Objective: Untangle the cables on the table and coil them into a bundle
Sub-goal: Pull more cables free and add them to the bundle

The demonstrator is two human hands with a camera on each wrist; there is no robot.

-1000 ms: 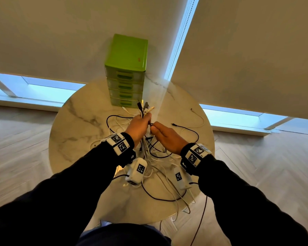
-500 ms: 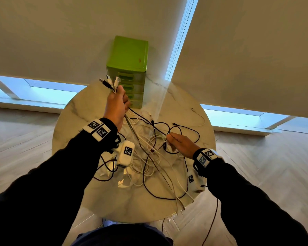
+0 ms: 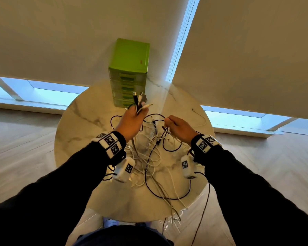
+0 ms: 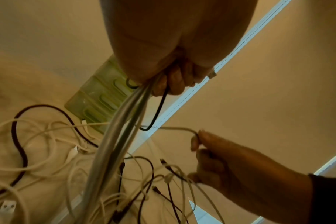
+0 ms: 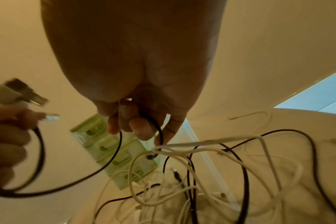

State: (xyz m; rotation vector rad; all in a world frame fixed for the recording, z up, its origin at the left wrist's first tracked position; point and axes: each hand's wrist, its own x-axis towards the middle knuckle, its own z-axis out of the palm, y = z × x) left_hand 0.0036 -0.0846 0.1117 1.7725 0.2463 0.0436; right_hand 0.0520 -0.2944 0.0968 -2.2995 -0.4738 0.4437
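A tangle of white and black cables lies on the round marble table. My left hand is raised over the far middle of the table and grips a bundle of cable ends, their plugs sticking up past my fist; the strands hang down from it into the pile. My right hand, just to the right, pinches a black cable that loops across to the left hand. White loops hang under its fingers.
A green drawer unit stands at the table's far edge by the blinds. A single thin white cable lies apart at the far right. Some cables trail over the near edge toward the floor.
My left hand has come down and right from its raised spot at the left, still holding the cable ends. My right hand lifted off the pile toward it, now pinching a black cable.
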